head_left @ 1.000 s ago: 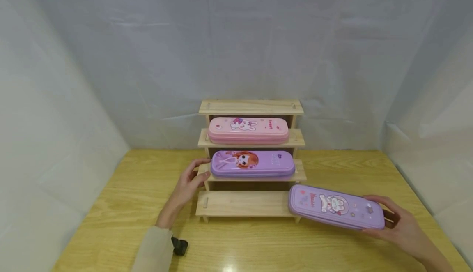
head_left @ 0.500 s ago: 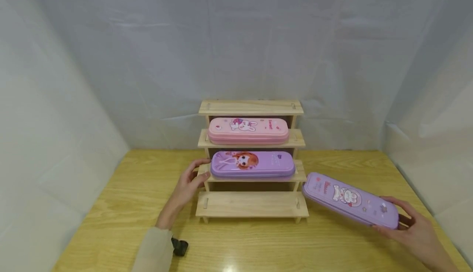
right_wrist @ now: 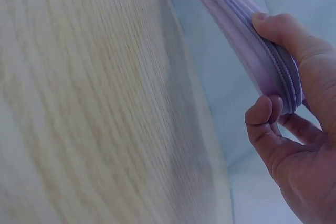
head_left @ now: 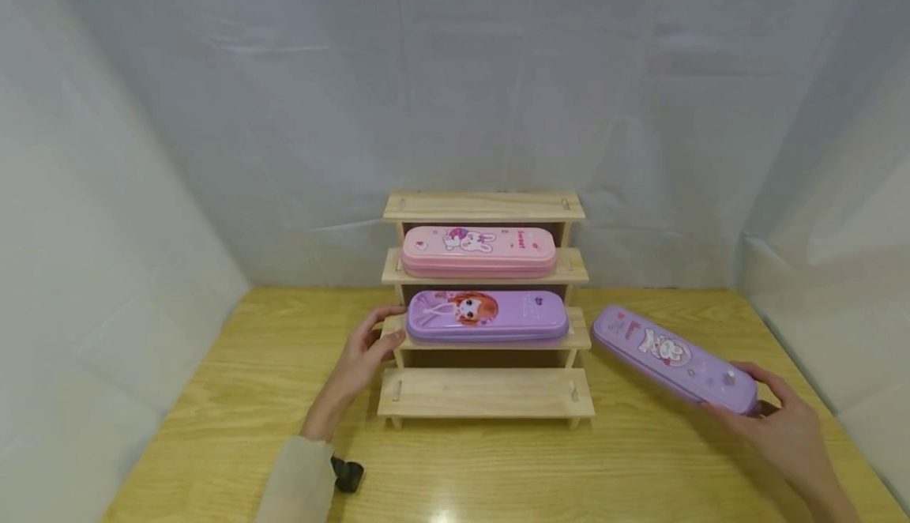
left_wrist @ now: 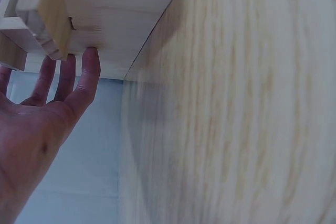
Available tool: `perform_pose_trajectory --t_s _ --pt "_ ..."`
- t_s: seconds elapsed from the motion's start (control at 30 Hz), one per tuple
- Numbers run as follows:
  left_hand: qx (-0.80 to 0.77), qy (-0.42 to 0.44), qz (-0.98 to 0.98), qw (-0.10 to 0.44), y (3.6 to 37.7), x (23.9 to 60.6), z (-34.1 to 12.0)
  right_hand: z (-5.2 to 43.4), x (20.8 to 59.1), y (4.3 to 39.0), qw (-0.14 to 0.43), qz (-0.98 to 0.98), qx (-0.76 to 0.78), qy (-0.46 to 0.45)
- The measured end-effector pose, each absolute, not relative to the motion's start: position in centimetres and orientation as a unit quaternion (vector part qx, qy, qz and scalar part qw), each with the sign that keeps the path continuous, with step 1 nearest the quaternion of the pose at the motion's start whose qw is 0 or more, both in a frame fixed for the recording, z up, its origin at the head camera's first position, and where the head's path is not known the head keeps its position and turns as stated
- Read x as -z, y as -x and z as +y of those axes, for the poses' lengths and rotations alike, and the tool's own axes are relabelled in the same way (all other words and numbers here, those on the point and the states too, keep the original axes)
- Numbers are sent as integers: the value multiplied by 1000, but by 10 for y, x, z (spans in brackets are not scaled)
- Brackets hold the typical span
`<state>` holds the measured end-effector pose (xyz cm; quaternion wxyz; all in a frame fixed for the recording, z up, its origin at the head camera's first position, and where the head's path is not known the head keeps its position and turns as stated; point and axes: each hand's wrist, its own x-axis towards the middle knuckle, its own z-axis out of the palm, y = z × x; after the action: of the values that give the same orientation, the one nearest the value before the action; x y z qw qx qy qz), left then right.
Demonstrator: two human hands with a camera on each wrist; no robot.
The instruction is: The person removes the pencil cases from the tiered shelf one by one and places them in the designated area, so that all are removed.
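My right hand point(head_left: 782, 424) grips the lower right end of a lilac zip pencil case point(head_left: 671, 357) with a rabbit picture. The case is tilted, to the right of a stepped wooden rack point(head_left: 483, 393). In the right wrist view, its zipped edge point(right_wrist: 252, 35) shows between thumb and fingers, above the table. My left hand point(head_left: 361, 359) holds the left end of the rack's second step from the bottom. Its fingers point(left_wrist: 89, 66) reach beneath that board. On the same step lies a purple pencil case point(head_left: 490, 316) with a girl picture, touching or very near the fingertips.
A pink pencil case point(head_left: 478, 250) with a rabbit lies one step higher. The top step point(head_left: 483, 206) and bottom step are bare. Pale sheeting point(head_left: 483, 73) surrounds the yellow wooden table point(head_left: 483, 475) at back and sides. A small black object point(head_left: 347, 475) sits by the left sleeve.
My right hand has carried the lilac pencil case away from the bottom step, rightward and back, and its tilt has grown. The left hand has stayed in place.
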<state>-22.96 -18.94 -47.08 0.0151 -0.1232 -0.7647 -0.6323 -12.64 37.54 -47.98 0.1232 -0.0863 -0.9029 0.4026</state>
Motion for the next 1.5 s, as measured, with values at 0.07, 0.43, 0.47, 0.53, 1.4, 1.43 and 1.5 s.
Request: perform_pose_trajectory --t_s 0.07,0.43,0.47,0.53,1.4,1.43,1.5 --pt "631 125 -765 14 230 470 -190 372 480 131 134 -901 -402 93" --pt "625 123 -771 11 230 471 -192 357 481 154 140 -909 -373 120" --pt "625 123 -771 10 230 471 -192 355 482 157 139 -909 -373 124" --pt "627 120 -770 8 230 471 -192 350 482 162 134 -907 -374 138" --pt "630 120 -768 4 230 470 -192 322 486 163 9 -933 -353 72" --pt "629 120 -768 3 230 470 -192 322 486 162 8 -934 -351 69" --pt "629 118 -768 2 230 470 -192 320 487 161 3 -932 -357 65"
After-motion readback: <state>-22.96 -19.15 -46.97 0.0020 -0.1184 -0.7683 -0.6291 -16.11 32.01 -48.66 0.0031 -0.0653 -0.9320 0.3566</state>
